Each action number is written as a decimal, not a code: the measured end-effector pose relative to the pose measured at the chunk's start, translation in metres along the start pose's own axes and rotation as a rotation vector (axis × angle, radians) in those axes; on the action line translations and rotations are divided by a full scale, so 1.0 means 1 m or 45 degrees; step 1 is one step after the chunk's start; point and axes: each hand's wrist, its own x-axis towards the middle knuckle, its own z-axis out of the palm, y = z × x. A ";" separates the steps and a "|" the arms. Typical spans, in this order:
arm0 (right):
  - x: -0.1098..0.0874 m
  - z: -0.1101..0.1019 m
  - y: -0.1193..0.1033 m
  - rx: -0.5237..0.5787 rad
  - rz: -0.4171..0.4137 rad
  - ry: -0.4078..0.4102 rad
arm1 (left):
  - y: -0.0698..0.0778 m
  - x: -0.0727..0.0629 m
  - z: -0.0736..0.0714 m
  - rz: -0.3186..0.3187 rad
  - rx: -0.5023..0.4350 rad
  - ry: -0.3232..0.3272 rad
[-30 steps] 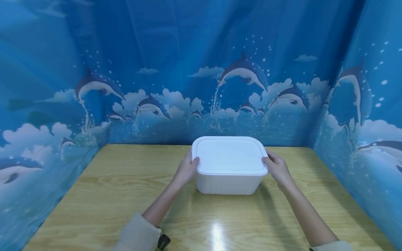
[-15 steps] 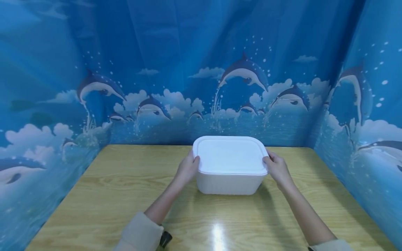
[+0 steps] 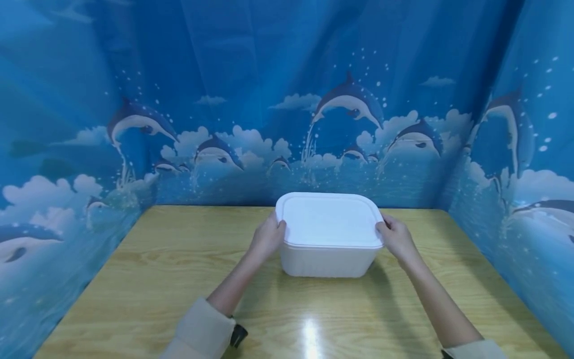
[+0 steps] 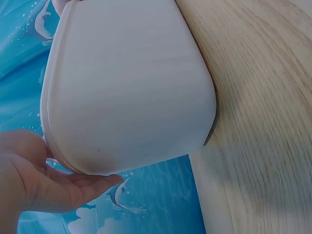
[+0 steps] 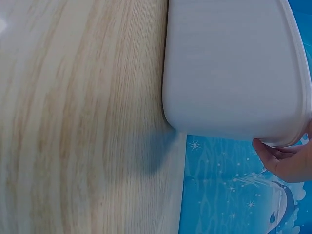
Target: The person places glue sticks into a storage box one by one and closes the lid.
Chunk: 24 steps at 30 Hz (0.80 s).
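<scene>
A white lidded storage box (image 3: 329,262) stands upright on the table in the head view, its flat white lid (image 3: 332,219) on top. My left hand (image 3: 267,236) grips the lid's left edge, thumb over the top and fingers beneath the rim. At the opposite side my right hand (image 3: 396,238) holds the right edge the same way. In the left wrist view, the fingers (image 4: 92,187) lie under the rim against the box wall (image 4: 131,87). The right wrist view has the fingertips (image 5: 265,152) just below the rim, beside the box's side (image 5: 234,68).
The wood-grain table (image 3: 179,259) stretches around the box. Blue curtains (image 3: 251,75) printed with dolphins hang behind the table and along both sides, with the back one close behind the box. A dark object (image 3: 238,335) sits by the left sleeve cuff (image 3: 204,326).
Hardly anything differs: both hands keep their grip on the lid edges, and the box stays in nearly the same spot, with only a tiny shift in view.
</scene>
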 end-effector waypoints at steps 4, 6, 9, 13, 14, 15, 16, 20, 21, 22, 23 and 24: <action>-0.001 -0.001 0.001 -0.063 -0.034 -0.005 | -0.002 0.001 -0.002 0.013 -0.029 -0.005; -0.002 -0.001 0.001 -0.093 -0.044 0.003 | -0.004 0.001 -0.003 0.021 -0.042 -0.007; -0.001 -0.002 0.000 -0.115 -0.039 0.014 | -0.006 0.002 -0.003 0.030 -0.052 -0.004; -0.002 -0.002 -0.001 -0.130 -0.042 0.025 | -0.007 0.001 -0.002 0.069 -0.055 0.012; -0.003 -0.002 -0.001 -0.131 -0.048 0.024 | -0.007 0.001 -0.001 0.076 -0.048 0.017; -0.004 -0.002 -0.001 -0.133 -0.057 0.026 | -0.008 0.000 -0.001 0.080 -0.039 0.021; -0.004 -0.002 0.000 -0.128 -0.069 0.030 | -0.008 0.000 0.000 0.083 -0.027 0.023; -0.004 0.001 0.004 -0.061 -0.118 0.039 | -0.010 -0.002 0.003 0.072 0.012 0.039; -0.004 0.002 0.006 -0.033 -0.125 0.044 | -0.011 -0.002 0.004 0.078 0.016 0.044; -0.003 0.003 0.008 0.000 -0.124 0.046 | -0.012 -0.003 0.004 0.084 0.018 0.050; 0.001 0.003 0.015 0.036 -0.132 0.055 | -0.012 -0.003 0.005 0.084 0.013 0.055; 0.002 0.004 0.017 0.071 -0.117 0.053 | -0.013 -0.003 0.006 0.084 0.003 0.056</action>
